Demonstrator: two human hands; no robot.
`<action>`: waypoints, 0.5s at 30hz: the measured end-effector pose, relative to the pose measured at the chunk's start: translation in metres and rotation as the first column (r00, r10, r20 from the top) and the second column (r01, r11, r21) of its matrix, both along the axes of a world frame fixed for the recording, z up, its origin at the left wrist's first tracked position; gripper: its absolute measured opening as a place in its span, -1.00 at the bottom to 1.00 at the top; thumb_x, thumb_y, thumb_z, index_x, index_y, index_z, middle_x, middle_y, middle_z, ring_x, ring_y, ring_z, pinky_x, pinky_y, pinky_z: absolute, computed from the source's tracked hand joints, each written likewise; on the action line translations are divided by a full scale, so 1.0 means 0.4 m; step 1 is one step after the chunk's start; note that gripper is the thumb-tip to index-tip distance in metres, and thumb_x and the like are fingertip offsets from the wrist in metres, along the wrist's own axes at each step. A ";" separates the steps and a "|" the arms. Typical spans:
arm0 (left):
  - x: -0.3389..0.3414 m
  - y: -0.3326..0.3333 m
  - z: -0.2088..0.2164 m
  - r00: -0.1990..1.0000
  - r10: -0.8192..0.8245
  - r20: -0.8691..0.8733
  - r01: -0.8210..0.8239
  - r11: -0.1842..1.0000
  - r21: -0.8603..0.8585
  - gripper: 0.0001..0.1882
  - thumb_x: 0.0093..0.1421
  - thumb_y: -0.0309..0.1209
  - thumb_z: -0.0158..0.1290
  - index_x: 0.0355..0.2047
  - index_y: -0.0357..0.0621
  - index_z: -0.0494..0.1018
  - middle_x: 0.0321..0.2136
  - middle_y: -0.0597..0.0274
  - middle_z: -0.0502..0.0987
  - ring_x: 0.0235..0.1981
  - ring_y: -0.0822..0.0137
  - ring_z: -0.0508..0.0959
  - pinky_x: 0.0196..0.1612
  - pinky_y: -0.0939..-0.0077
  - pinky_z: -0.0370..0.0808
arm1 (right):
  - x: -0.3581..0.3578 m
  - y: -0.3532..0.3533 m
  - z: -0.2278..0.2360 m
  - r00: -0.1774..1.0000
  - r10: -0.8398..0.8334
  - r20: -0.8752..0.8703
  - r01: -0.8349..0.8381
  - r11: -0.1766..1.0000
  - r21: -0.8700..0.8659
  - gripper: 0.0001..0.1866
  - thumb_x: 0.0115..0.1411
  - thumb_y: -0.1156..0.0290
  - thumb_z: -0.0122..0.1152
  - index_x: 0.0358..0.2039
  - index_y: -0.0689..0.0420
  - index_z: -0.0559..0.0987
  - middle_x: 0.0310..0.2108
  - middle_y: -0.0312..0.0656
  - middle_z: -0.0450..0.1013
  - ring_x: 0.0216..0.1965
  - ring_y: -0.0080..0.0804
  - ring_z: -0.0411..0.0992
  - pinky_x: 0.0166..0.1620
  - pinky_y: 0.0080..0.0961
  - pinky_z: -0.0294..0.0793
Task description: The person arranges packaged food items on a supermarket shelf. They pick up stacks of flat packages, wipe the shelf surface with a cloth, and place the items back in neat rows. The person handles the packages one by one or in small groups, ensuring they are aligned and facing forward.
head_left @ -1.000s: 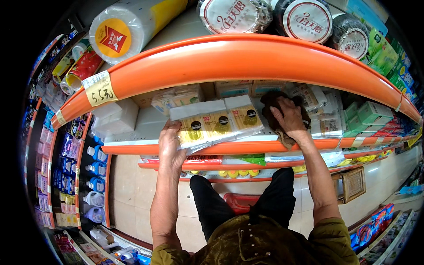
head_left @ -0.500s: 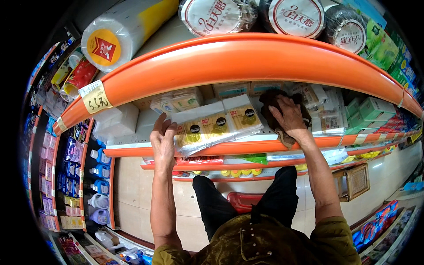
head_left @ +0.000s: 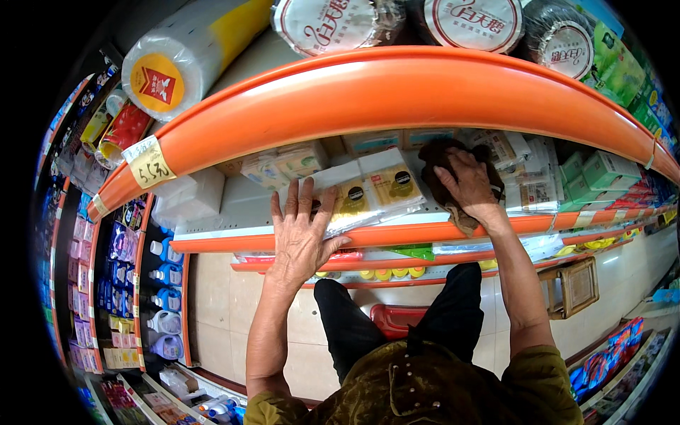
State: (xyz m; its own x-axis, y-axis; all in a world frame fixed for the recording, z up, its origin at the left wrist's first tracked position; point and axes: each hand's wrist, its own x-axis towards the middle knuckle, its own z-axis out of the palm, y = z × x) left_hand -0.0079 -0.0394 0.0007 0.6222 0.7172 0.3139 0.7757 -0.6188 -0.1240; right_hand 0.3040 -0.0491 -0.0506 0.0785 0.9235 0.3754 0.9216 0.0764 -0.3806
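Note:
On the shelf below the upper orange edge lies a row of flat, clear-wrapped packs [head_left: 394,185] with yellowish fronts and round black marks. My left hand [head_left: 300,237] rests over the left end of this row, its fingers stretched out and spread, nothing held. A dark brown cloth [head_left: 437,170] is bunched on the shelf just right of the packs. My right hand [head_left: 467,185] lies over the cloth, pressing and gripping it. Part of the cloth hangs to the shelf's orange front strip [head_left: 397,235].
A thick orange shelf edge [head_left: 389,88] curves above my hands, with big plastic-wrapped rolls [head_left: 474,25] on top. Green boxes [head_left: 598,180] stand right, white packs [head_left: 191,195] left. Below are a red stool [head_left: 389,320] and a wooden stool [head_left: 572,289].
My left hand has moved right, from the packs' left edge to lie spread over their left end. My right hand stays on the cloth with little change.

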 end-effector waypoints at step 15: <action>-0.037 0.077 -0.033 0.988 -0.128 -0.089 0.133 0.990 0.046 -0.28 -0.08 0.10 -0.05 0.06 0.06 0.16 0.00 0.03 0.21 0.06 0.06 0.19 0.11 0.03 0.05 | -0.002 -0.003 0.002 1.000 -0.022 -0.016 0.021 0.998 -0.059 -0.43 0.14 -0.05 -0.16 -0.04 0.18 0.33 0.05 -0.01 0.18 0.10 0.00 0.10 0.07 0.08 0.01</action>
